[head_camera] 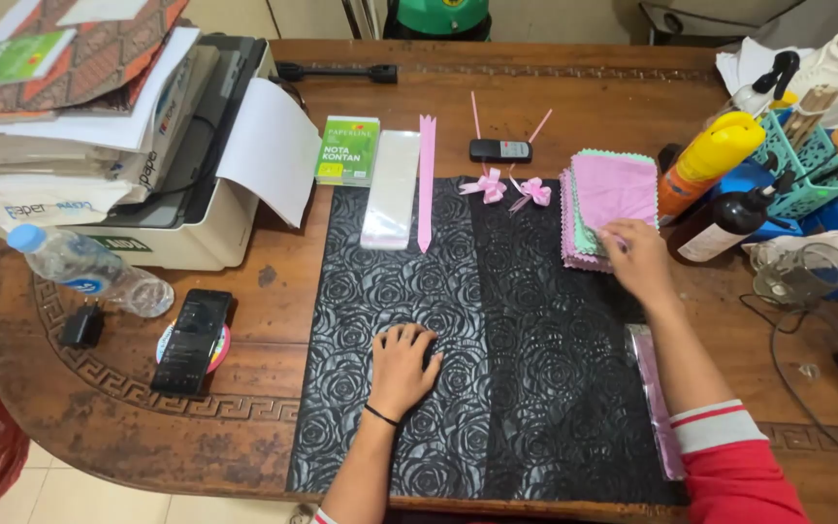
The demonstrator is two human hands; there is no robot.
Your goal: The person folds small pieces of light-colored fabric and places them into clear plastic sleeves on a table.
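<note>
My left hand (403, 365) rests flat, fingers slightly curled, on a black sheet embossed with roses (497, 320) that covers the middle of the wooden table (264, 291). My right hand (637, 257) reaches to the right and touches the near edge of a stack of pink and green cloth squares (611, 199) with zigzag edges. Two small pink ribbon bows (511, 187) lie at the far edge of the black sheet. A long pink ribbon strip (426, 184) and a clear packet of white sleeves (392, 189) lie to the left of the bows.
A printer (186, 194) piled with papers and books stands far left. A water bottle (84, 267), a black phone (192, 340) and a charger plug (81, 325) lie near left. An orange spray can (710, 160), a dark bottle (725, 225) and a teal basket (802, 160) crowd the right.
</note>
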